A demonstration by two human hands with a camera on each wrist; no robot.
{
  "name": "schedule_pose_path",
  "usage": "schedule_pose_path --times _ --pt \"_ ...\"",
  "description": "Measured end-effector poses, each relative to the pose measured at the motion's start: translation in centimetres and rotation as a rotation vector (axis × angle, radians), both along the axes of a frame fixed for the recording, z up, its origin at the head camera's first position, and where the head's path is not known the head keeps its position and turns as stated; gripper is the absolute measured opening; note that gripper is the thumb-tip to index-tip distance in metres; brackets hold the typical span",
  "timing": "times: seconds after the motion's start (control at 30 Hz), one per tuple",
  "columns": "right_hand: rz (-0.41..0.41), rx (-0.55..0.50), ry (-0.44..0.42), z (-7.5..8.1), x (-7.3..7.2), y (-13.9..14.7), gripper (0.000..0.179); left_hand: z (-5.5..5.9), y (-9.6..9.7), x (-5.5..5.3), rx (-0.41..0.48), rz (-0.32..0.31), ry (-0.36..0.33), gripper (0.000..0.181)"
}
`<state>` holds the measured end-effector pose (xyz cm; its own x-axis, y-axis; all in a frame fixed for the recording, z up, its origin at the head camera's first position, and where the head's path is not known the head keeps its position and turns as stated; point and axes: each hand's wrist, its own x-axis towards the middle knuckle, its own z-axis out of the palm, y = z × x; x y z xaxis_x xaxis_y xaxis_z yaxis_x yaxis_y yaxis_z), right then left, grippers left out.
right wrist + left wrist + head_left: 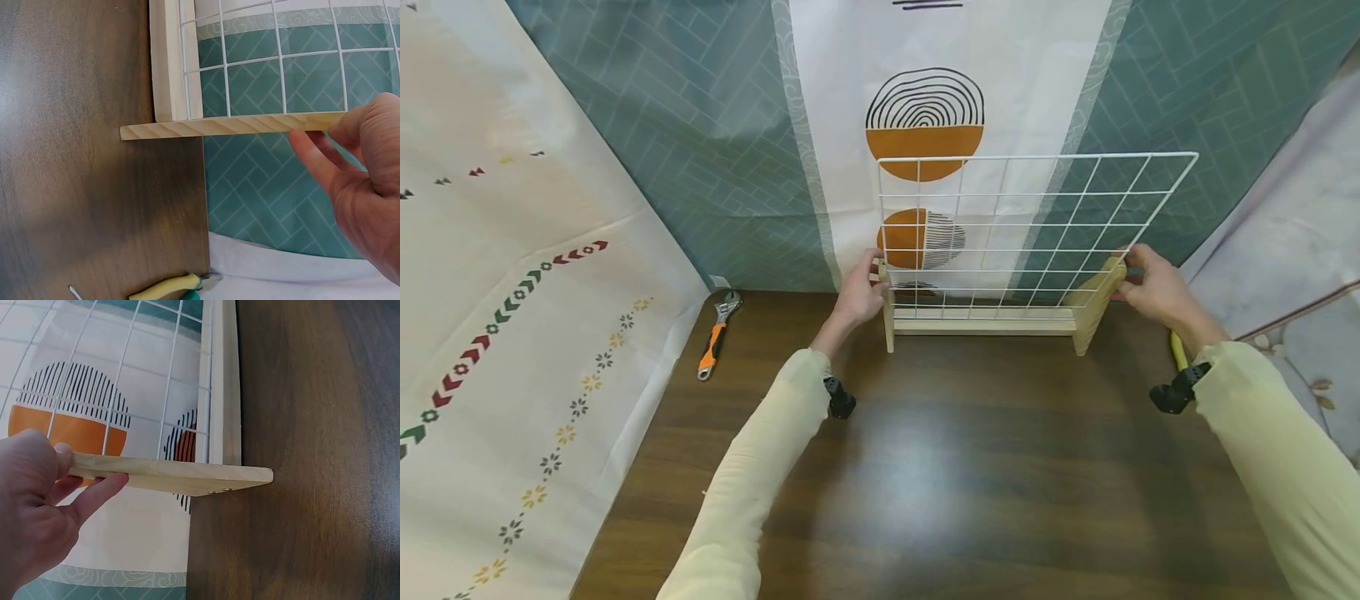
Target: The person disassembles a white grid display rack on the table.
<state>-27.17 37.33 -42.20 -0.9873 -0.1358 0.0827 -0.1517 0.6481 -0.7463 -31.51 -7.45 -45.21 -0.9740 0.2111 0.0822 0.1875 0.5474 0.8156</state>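
Observation:
A white wire grid point(1037, 156) stands upright in a pale wooden frame near the far edge of the floor. The frame has a left side panel point(889, 321), a right side panel point(1086, 312) and a low crossbar point(985, 327) between them. My left hand point(859, 292) pinches the upper part of the left panel, thumb and fingers on opposite faces in the left wrist view. At the other end, my right hand point(1157, 287) grips the top of the right panel. Small metal screw heads point(226, 490) show on the left panel's outer face.
An adjustable wrench point(711, 350) with an orange and black handle lies on the left. Pliers point(165, 287) with yellow and green handles lie at the right, partly behind my right arm in the head view. Patterned cloths point(700, 150) hang behind and at both sides of the dark wood surface point(955, 500).

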Motion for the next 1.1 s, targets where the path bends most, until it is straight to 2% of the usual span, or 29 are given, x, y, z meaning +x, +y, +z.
schedule_pose_path --times 0.3,0.67,0.9,1.1 --pt "0.010 -0.024 -0.010 -0.1 0.2 -0.7 0.046 -0.1 -1.1 1.0 -0.062 0.037 0.031 0.050" --pt "0.021 -0.010 -0.040 -0.3 1.4 -1.3 0.046 -0.7 -2.0 2.4 -0.113 0.040 0.052 0.053" --pt "0.030 -0.009 -0.024 -0.2 2.4 -1.4 0.044 -0.6 -2.3 3.2 -0.107 0.029 0.072 0.052" --pt "0.010 0.038 -0.060 0.0 3.0 -1.8 0.045 -0.6 -2.7 4.0 -0.097 0.036 0.092 0.050"
